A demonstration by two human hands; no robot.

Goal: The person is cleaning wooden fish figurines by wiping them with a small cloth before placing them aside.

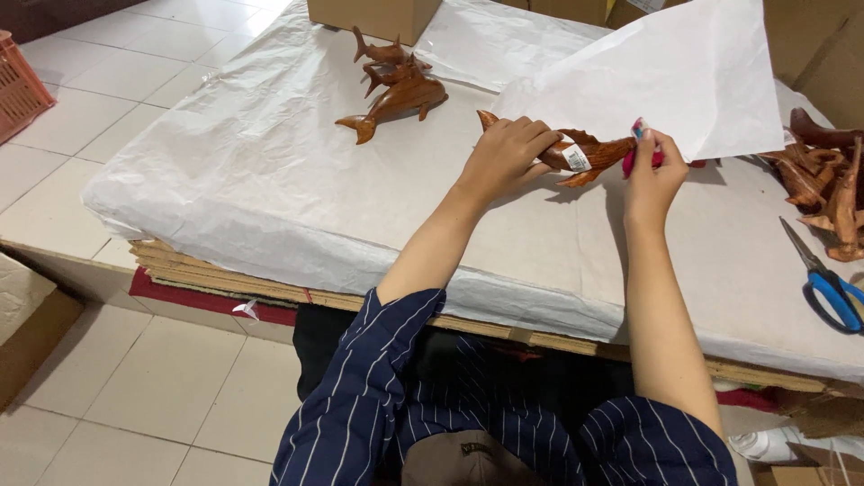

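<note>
Our left hand (504, 155) grasps the wooden dolphin carving (576, 153) by its tail half, just above the white wrapping paper (270, 180). Our right hand (652, 166) pinches a pink marker (641, 148) at its nose; we keep the carving steady and press lightly.

Reddish-brown carved wooden dolphin (585, 153) with a small white label, held beside a pink marker (641, 153). White tissue paper (270, 180) covers the work surface. Navy sleeves (360, 405) with thin white pinstripes. Scissors (832, 288) with bright blue handles. Pale cream floor tiles (108, 99). An orange-red plastic crate (18, 85).
</note>
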